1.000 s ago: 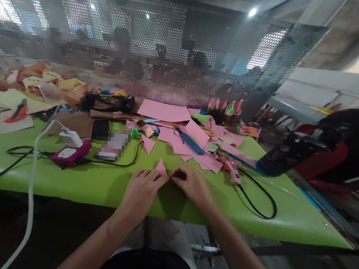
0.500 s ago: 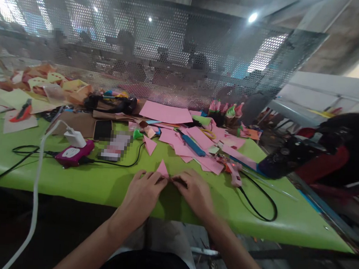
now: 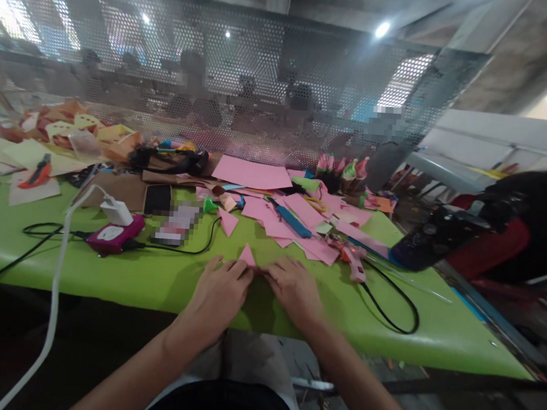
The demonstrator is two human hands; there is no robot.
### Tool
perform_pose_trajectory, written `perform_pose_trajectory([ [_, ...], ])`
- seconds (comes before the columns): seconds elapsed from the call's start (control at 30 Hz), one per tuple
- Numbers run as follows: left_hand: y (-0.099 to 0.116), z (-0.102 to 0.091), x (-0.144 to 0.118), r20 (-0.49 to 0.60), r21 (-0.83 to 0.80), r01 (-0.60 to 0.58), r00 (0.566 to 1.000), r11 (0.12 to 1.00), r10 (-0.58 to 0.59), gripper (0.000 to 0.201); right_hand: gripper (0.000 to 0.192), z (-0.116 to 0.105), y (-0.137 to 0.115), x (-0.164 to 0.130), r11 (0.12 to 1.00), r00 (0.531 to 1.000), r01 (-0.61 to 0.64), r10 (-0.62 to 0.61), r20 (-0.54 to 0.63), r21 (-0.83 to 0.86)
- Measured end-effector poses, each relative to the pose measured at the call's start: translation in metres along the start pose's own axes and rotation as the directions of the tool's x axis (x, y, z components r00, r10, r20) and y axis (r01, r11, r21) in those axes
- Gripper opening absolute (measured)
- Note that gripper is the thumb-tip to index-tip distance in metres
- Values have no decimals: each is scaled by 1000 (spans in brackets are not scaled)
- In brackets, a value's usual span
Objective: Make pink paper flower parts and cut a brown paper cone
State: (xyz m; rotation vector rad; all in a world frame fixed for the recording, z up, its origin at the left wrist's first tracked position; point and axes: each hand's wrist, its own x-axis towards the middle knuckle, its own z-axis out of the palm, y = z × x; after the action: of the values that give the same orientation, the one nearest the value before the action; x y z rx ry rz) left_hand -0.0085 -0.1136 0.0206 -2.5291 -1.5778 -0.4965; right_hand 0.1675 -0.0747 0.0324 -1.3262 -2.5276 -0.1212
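head view: both hands rest low on the green table (image 3: 109, 275), fingertips meeting over a small pink paper triangle (image 3: 247, 255). left hand (image 3: 218, 292) and right hand (image 3: 293, 289) press on it equally close, fingers bent; its tip points away from them.

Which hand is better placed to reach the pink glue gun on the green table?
The right hand, probably. The glue gun lies on its side of the table, with bare surface between. The left hand rests on the pink paper piece and would have to cross over the right.
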Motion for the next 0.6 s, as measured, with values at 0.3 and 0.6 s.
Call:
perform_pose_trajectory([
  [0.3,-2,3,6,-24,39,5,1000,999,-4,27,18,0,4,-4,997,998,56,-56,0,-58],
  [0.6,-8,12,11,-84,43,-9,996,999,12,31,30,-1,9,-8,994,997,73,-73,1,-77],
])
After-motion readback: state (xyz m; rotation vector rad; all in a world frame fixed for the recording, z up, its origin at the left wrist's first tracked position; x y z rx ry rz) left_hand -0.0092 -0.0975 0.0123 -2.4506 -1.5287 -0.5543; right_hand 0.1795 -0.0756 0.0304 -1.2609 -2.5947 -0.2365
